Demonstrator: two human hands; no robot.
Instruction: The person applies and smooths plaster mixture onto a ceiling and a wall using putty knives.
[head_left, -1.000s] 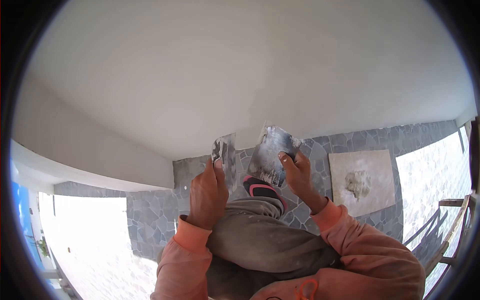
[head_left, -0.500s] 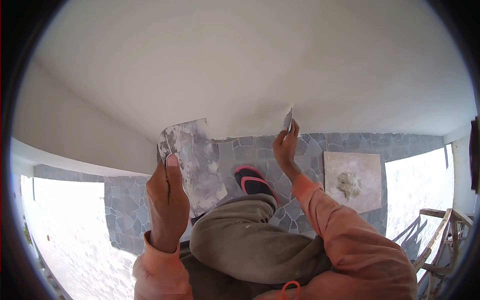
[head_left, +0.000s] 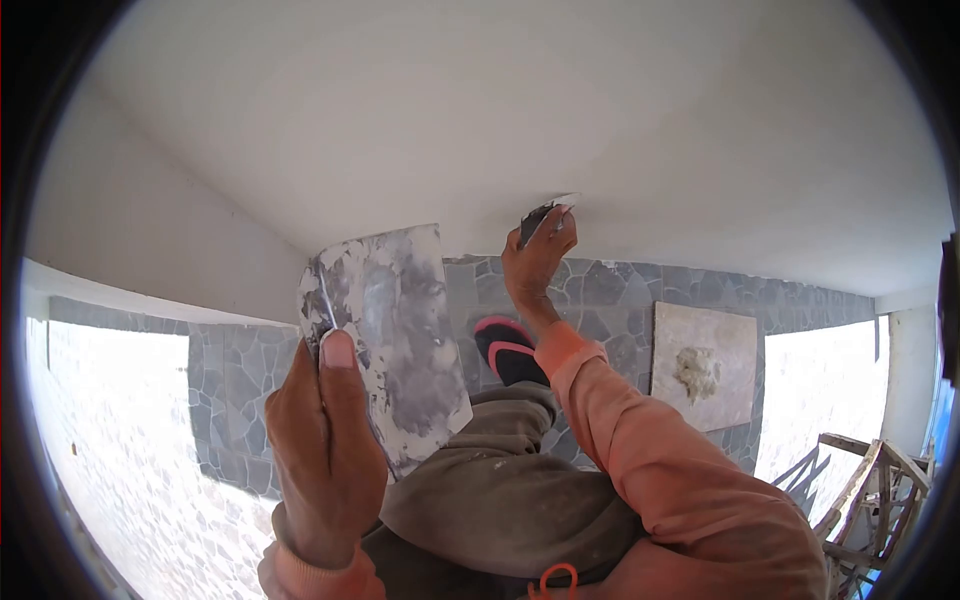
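The thin dark metal scraper (head_left: 535,224) is at the smooth white wall (head_left: 450,120), clasped in my right grip (head_left: 536,258) and tilted, I judge, to bring its edge to the surface. My left grip (head_left: 328,440) clasps the broad, smeared grey metal plate (head_left: 405,330), probably raised for easy reach. The pale square board (head_left: 732,400) bears a whitish-grey lump of paste (head_left: 695,373).

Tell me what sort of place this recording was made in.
Probably a covered porch or terrace under finishing work: a pale, plain wall, irregular stone paving brightly sunlit at both sides, and a board bearing a pasty heap.
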